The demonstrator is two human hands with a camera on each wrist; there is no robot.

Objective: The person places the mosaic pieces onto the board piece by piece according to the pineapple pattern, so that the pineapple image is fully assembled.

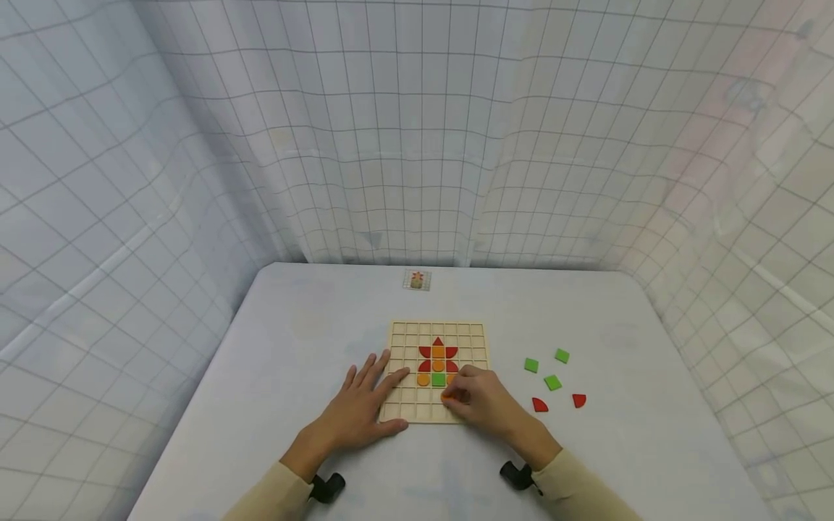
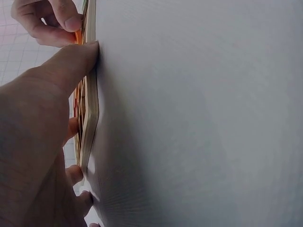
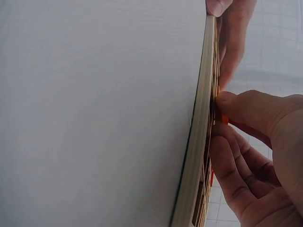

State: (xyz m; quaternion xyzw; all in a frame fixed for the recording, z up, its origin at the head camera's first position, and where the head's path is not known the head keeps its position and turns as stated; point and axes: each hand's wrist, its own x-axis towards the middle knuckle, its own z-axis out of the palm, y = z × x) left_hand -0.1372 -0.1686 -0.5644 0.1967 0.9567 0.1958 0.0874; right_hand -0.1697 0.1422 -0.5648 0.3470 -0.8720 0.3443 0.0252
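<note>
A wooden grid board (image 1: pixel 404 413) lies on the table with a pattern of red, orange and green tiles around its middle. Among them sit a red triangle (image 1: pixel 438 341), orange round tiles (image 1: pixel 423 380) and a green square (image 1: pixel 439 380). My left hand (image 1: pixel 357 409) rests with spread fingers over the board's left edge, thumb at the near left corner. Between thumb and fingertips my right hand (image 1: pixel 485 401) pinches an orange tile (image 3: pixel 225 119) low over the board, below the green square. The fingers cover most of that tile, so its shape cannot be told.
Right of the board lie several loose green squares (image 1: pixel 552 382) and two red quarter-round tiles (image 1: pixel 579 400). A small card (image 1: pixel 417 280) with a picture of a similar pattern lies near the table's far edge. White gridded curtains (image 1: pixel 417 145) hang around the table.
</note>
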